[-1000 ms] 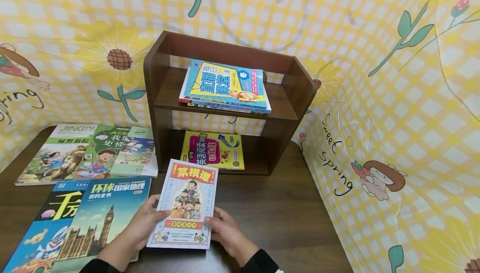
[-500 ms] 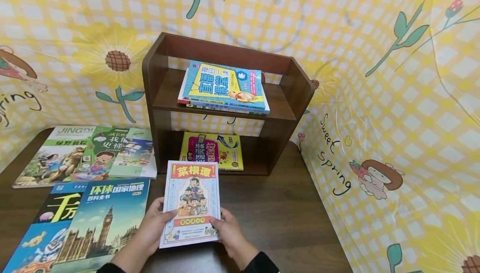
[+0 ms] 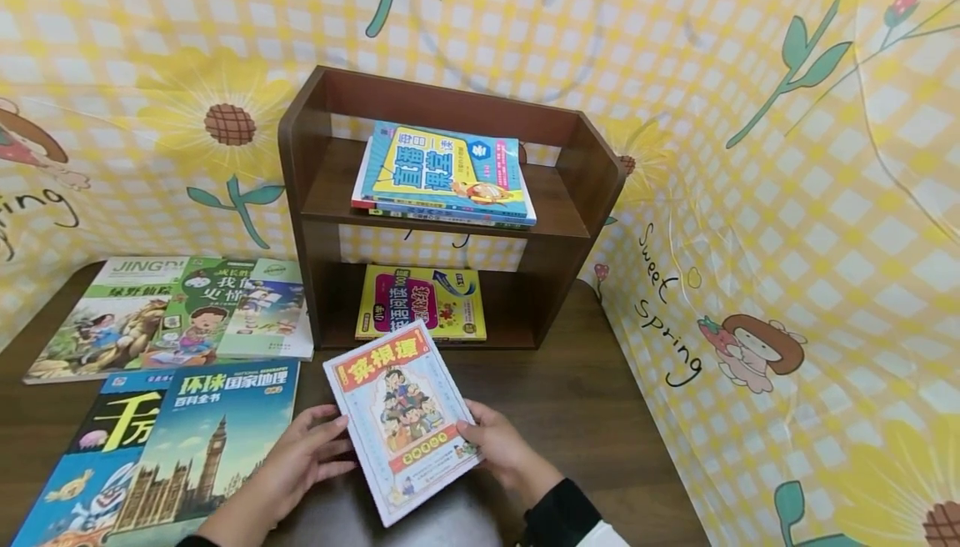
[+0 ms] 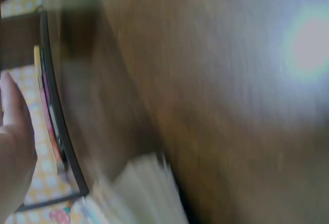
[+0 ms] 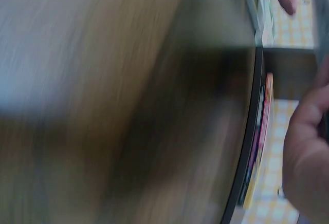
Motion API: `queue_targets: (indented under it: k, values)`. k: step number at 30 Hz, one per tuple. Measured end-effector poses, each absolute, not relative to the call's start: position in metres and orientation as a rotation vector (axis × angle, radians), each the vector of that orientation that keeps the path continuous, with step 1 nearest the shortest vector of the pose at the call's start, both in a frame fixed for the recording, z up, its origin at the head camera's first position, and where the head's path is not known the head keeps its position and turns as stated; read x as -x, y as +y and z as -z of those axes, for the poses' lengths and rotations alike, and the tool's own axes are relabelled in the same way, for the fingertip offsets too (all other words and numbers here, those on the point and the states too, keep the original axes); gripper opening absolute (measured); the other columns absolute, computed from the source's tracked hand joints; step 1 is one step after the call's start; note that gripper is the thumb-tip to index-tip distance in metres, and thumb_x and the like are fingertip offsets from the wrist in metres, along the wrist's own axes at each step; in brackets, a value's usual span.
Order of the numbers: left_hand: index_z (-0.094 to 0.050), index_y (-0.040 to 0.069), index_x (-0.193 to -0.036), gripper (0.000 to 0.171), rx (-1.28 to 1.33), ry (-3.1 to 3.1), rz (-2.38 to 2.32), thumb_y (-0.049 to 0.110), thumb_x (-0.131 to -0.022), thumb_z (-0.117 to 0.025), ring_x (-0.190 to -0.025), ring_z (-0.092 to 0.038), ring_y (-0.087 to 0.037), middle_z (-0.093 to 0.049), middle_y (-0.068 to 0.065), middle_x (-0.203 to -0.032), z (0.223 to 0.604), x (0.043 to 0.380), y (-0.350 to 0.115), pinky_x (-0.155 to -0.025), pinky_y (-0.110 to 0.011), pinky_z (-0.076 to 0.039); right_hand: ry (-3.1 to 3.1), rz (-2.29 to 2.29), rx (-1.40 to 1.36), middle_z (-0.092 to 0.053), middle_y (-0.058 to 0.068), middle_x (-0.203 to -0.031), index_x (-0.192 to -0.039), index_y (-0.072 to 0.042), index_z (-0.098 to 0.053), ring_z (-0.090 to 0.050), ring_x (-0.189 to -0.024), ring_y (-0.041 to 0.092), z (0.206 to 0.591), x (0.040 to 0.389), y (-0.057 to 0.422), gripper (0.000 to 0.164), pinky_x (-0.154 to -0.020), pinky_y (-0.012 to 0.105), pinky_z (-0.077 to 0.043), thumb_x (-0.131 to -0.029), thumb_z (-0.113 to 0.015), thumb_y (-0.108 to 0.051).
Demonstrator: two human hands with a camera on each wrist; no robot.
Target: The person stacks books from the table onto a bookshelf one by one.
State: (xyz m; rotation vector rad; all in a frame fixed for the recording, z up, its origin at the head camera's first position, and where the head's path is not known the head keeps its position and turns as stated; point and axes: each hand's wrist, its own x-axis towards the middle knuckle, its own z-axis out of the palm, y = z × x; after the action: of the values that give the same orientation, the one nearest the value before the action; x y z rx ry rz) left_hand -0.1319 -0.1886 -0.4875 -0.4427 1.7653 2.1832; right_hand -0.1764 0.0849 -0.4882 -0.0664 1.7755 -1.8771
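A white book with a red title band and cartoon figures (image 3: pixel 408 414) is held tilted above the table in front of the shelf. My right hand (image 3: pixel 506 451) grips its lower right edge, thumb on the cover and the other fingers hidden beneath. Beside the left edge is my left hand (image 3: pixel 311 451), its fingers spread and loosely bent, with the tips close to the book; whether they touch it I cannot tell. In the left wrist view part of the left hand (image 4: pixel 15 147) shows at the left side. The right hand (image 5: pixel 308 147) appears at the right of the right wrist view.
A brown two-tier shelf (image 3: pixel 450 228) bears a stack of blue books (image 3: pixel 450 172) above and a yellow book (image 3: pixel 422 301) below. At the left lie green-covered books (image 3: pixel 195 313) and large blue books (image 3: pixel 210 439) on the dark wooden table (image 3: pixel 585 439). Yellow checked cloth surrounds it.
The book has turned anticlockwise and shifted to the right with my right hand. My left hand has let go of its grip on the left edge, its fingers spreading.
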Motion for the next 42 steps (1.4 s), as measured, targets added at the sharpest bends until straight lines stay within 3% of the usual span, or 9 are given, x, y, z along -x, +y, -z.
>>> queue_targets:
  k: [6,16,22,28,31,36,42]
  values:
    - [-0.002,0.002,-0.152,0.077,0.314,1.786,-2.074,0.032,-0.100,-0.051,-0.108,-0.060,-0.029,-0.030,-0.034,-0.144,0.478,0.137,-0.209,-0.088,-0.048,-0.053,1.687,1.642,0.237,-0.069,0.005,-0.095,-0.143,0.001,-0.042,-0.067,-0.079,0.014,0.481,0.186,0.121,0.045,-0.068,0.025,-0.054,-0.100,-0.048,-0.010]
    - [-0.003,0.013,-0.155,0.088,0.049,1.803,-1.949,0.026,-0.093,-0.064,-0.105,-0.060,-0.025,-0.013,-0.035,-0.152,0.468,0.132,-0.190,-0.082,-0.038,-0.056,1.577,1.491,0.366,-0.068,0.000,-0.097,-0.141,0.005,-0.042,-0.066,-0.079,0.009,0.478,0.193,0.139,0.044,-0.070,0.021,-0.054,-0.099,-0.048,-0.009]
    - [-0.004,0.013,-0.155,0.091,-0.012,1.749,-1.989,0.017,-0.091,-0.067,-0.104,-0.058,-0.023,-0.020,-0.029,-0.153,0.465,0.131,-0.182,-0.083,-0.035,-0.055,1.538,1.499,0.326,-0.069,-0.002,-0.097,-0.141,0.005,-0.042,-0.067,-0.081,0.009,0.481,0.201,0.142,0.045,-0.070,0.022,-0.054,-0.099,-0.049,-0.008]
    - [-0.004,0.009,-0.155,0.096,-0.025,1.769,-1.970,0.012,-0.087,-0.071,-0.101,-0.061,-0.023,-0.045,-0.019,-0.138,0.460,0.129,-0.182,-0.085,-0.032,-0.054,1.522,1.536,0.300,-0.069,-0.002,-0.096,-0.140,0.004,-0.044,-0.067,-0.081,0.010,0.482,0.207,0.144,0.043,-0.070,0.023,-0.055,-0.099,-0.049,-0.008]
    - [-0.003,0.009,-0.156,0.100,-0.030,1.787,-1.949,0.010,-0.085,-0.073,-0.100,-0.061,-0.024,-0.050,-0.017,-0.134,0.458,0.129,-0.183,-0.086,-0.030,-0.053,1.528,1.547,0.285,-0.069,-0.001,-0.095,-0.139,0.003,-0.046,-0.067,-0.081,0.010,0.482,0.210,0.143,0.042,-0.069,0.023,-0.055,-0.098,-0.049,-0.008]
    - [0.003,0.009,-0.155,0.109,-0.109,1.760,-1.925,0.004,-0.080,-0.076,-0.100,-0.061,-0.025,-0.047,-0.019,-0.136,0.458,0.128,-0.187,-0.087,-0.030,-0.053,1.536,1.555,0.254,-0.070,0.000,-0.095,-0.138,0.004,-0.047,-0.067,-0.081,0.011,0.482,0.213,0.143,0.041,-0.068,0.023,-0.055,-0.098,-0.050,-0.008]
    - [0.010,0.008,-0.154,0.114,-0.225,1.716,-1.912,0.003,-0.080,-0.077,-0.101,-0.061,-0.023,-0.028,-0.031,-0.145,0.460,0.124,-0.190,-0.086,-0.027,-0.053,1.526,1.538,0.234,-0.069,0.001,-0.097,-0.139,0.003,-0.047,-0.067,-0.082,0.011,0.481,0.215,0.145,0.042,-0.068,0.023,-0.054,-0.099,-0.048,-0.008]
